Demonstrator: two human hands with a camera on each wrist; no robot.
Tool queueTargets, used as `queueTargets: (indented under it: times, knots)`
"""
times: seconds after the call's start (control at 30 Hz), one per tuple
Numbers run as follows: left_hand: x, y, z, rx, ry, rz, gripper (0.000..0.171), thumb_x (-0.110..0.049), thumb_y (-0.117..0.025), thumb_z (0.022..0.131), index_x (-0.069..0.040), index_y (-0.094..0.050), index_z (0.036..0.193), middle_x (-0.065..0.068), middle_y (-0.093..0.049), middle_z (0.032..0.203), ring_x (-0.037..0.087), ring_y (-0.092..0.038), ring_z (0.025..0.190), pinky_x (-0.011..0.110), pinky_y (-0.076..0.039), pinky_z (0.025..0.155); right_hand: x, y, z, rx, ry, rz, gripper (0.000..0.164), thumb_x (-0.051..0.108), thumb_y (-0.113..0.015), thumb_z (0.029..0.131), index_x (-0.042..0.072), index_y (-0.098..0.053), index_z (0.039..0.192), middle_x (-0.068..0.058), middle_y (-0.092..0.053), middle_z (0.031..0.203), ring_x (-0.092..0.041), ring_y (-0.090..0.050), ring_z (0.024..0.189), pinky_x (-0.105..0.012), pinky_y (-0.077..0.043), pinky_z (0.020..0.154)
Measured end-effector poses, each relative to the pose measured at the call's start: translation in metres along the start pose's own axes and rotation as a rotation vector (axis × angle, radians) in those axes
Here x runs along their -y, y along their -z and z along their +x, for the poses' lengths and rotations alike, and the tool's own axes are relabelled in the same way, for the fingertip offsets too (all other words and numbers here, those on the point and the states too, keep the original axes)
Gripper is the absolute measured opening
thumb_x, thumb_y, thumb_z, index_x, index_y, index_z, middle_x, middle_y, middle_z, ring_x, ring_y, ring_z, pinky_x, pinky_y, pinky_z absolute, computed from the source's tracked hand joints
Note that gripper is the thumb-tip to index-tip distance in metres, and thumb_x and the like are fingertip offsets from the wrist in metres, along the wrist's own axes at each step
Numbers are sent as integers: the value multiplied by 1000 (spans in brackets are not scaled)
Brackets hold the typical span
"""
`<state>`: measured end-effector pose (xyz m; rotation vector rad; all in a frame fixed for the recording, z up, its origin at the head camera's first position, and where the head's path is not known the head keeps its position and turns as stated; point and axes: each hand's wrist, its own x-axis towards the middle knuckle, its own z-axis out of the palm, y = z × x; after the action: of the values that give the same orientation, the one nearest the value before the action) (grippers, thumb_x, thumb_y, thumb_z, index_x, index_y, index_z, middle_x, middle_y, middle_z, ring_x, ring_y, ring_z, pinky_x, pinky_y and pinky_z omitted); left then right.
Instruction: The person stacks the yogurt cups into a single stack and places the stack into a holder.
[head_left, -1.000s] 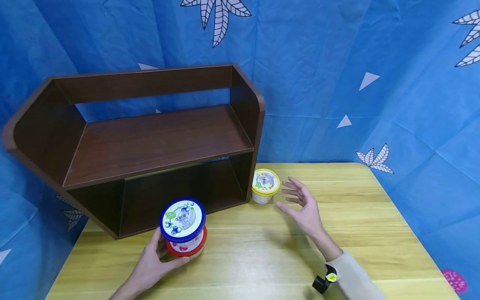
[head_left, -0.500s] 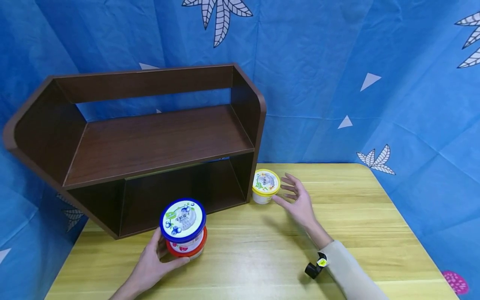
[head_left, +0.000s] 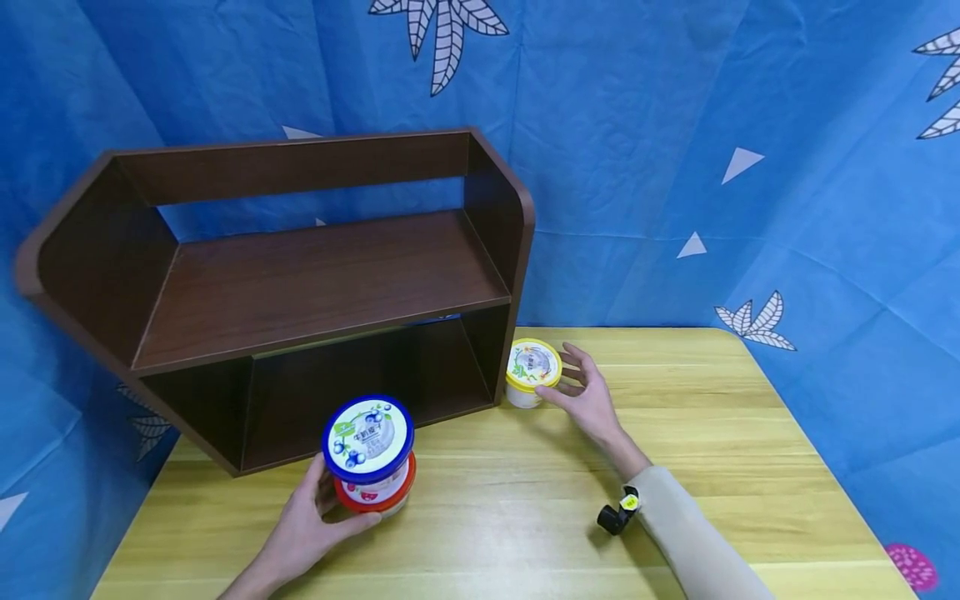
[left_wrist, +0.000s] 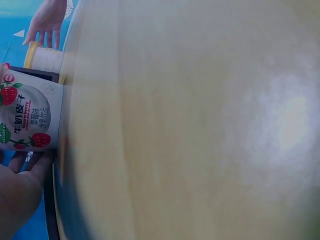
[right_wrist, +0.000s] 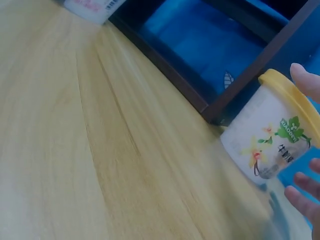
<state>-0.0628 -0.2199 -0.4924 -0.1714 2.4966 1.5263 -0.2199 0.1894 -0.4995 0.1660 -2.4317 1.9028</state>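
Note:
My left hand (head_left: 300,529) grips a red-lidded tub (head_left: 386,502) with its thumb in front and its fingers round the left side. On top of that tub sits a blue-lidded tub (head_left: 367,439) with blueberries on its lid. The left wrist view shows strawberries on the white wall of the red-lidded tub (left_wrist: 30,112). A yellow-lidded tub (head_left: 533,364) stands upright on the table. My right hand (head_left: 588,406) is at its right side, thumb at the lid's edge and fingers spread behind. In the right wrist view these fingers (right_wrist: 302,200) appear apart from the tub's wall.
A dark brown two-level shelf (head_left: 322,283) stands at the back left of the wooden table (head_left: 480,517). Its right side panel (head_left: 517,242) is right beside the yellow-lidded tub. A blue patterned curtain (head_left: 622,167) hangs behind and at both sides.
My right hand has moved left and slightly away from me, up to the yellow-lidded tub. The left hand and its two stacked tubs stay almost where they were.

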Motion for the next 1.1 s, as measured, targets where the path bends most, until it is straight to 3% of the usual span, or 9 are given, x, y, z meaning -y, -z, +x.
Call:
queueTargets:
  times: [0.23,0.67,0.97,1.1]
  knots:
    - [-3,1,1,4,23,9,109,-41,-92,81,-16,-24,162,19,-48,160,45,-51,146,58,-53,115,-5,-1,2,9,-4,-10,91,7,-87,84,6,-38,160,-20,-51,155,-38,-56,135,-51,-54,114]
    - [-2,1,1,8,26,8,109,-40,-93,80,-15,-24,162,19,-48,160,45,-51,146,58,-53,115,-7,-9,3,-1,-6,-16,91,8,-89,83,8,-40,159,-21,-56,148,-34,-58,128,-22,-56,98]
    - [-1,0,-1,-1,20,7,109,-39,-93,80,-15,-25,162,19,-48,160,45,-51,146,58,-53,115,-6,-14,4,-6,14,-11,87,5,-90,81,4,-45,154,-22,-60,144,-27,-60,119,-17,-57,93]
    - [-2,0,-1,-4,6,-9,109,-37,-93,80,-16,-25,162,19,-49,159,44,-52,145,57,-53,115,-6,-14,5,-3,14,-6,86,5,-90,81,5,-45,154,-22,-60,144,-30,-60,121,-18,-57,93]
